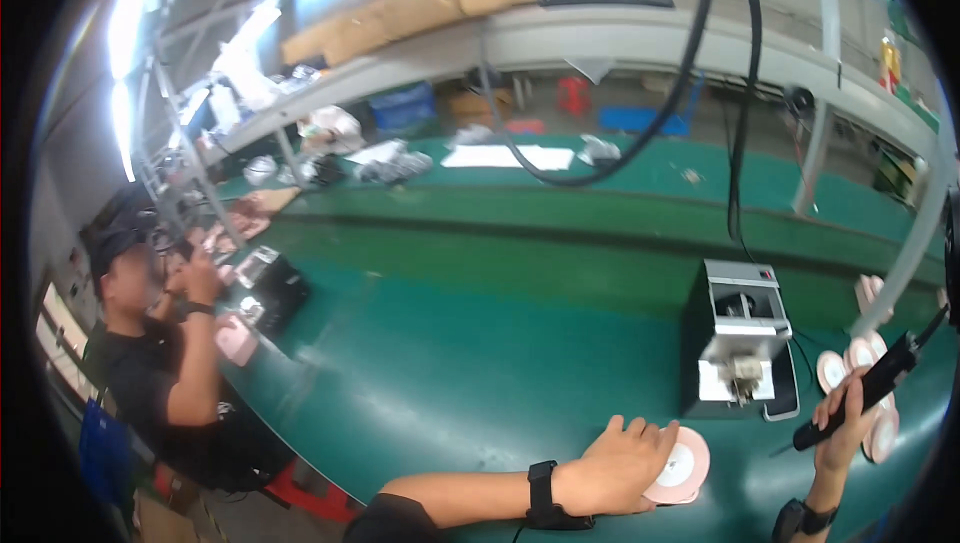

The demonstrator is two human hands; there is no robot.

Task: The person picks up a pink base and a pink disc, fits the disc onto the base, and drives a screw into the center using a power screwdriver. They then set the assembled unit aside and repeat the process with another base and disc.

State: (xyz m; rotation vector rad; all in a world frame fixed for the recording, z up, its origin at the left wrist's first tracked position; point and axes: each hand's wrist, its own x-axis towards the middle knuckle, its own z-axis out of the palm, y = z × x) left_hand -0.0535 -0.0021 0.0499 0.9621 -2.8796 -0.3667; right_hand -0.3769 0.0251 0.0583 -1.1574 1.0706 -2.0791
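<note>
My left hand [618,465] grips the left side of a round pink disc [683,465] with a white centre, low over the green bench. The palm and the undersides of its fingers are hidden. At the right, my right hand [843,425] is wrapped round a black electric screwdriver [868,391]. The tool is tilted, its thin tip at the lower left and its cord leaving the upper end. Beside and partly behind this hand lie several more pink discs [830,371] with white centres. A black wristband shows on each of my wrists.
A black and silver machine [740,338] stands on the green bench [450,363] beyond my hands. Black cables [738,143] hang from above. At the left, a co-worker [165,353] has raised hands near a second machine [265,288]. A shelf beam [600,43] spans the back.
</note>
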